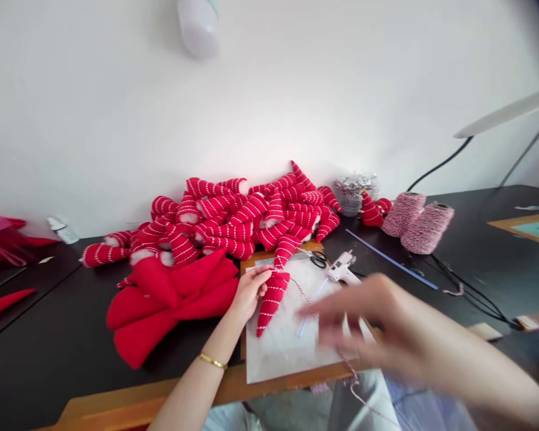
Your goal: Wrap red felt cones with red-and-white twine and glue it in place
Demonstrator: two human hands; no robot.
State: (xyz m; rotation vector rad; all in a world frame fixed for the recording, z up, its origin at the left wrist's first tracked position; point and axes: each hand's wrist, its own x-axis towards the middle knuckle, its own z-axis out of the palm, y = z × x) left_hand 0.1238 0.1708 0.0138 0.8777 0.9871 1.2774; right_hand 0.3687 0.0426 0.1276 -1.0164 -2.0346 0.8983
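The head view shows the left hand [251, 290] nearly closed, thumb and fingers pinching a red striped piece [273, 299] at its middle, where the upper and lower sections meet. That piece lies over the white sheet [278, 365], its pointed lower end toward the person. The right hand [368, 317] is blurred—loosely open, fingers apart, raised over the sheet's right side; whether it holds any of the twine [302, 290] I cannot tell. Scissors [318, 258] and a glue gun [342, 268] lie near the sheet's far edge. Beyond are heaped striped cones [229, 218] on the black table [72, 335]—plain red pieces [175, 305] lie left of the left hand, two twine spools [427, 228] stand to the right.
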